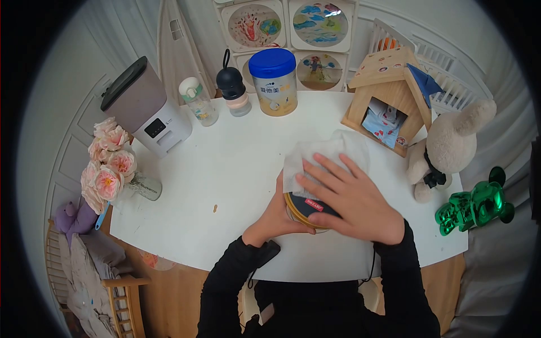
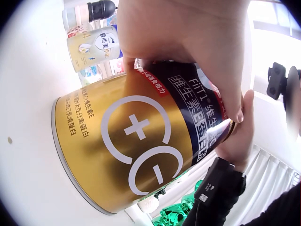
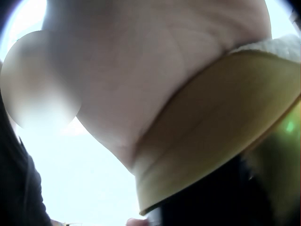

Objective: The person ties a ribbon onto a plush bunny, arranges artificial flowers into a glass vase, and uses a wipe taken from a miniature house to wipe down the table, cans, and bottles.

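Observation:
A gold and dark blue can (image 2: 113, 136) stands near the table's front edge, its dark lid (image 1: 301, 205) facing up in the head view. The left hand (image 1: 276, 217) grips the can's side, fingers on the far side and thumb at the front; in the left wrist view this hand (image 2: 188, 33) curls round its upper part. A white cloth (image 1: 327, 147) lies over the back of the lid. The right hand (image 1: 358, 205) rests flat on cloth and lid with fingers spread. In the right wrist view its palm (image 3: 141, 70) lies against the yellow lid rim (image 3: 211, 122).
Pink flowers (image 1: 112, 163) and a food dispenser (image 1: 149, 107) stand left. Along the back are a clear bottle (image 1: 200, 104), a dark-capped bottle (image 1: 232, 90) and a blue-lidded can (image 1: 275, 84). A wooden house (image 1: 389, 84), plush rabbit (image 1: 451, 141) and green bear figure (image 1: 470, 207) stand right.

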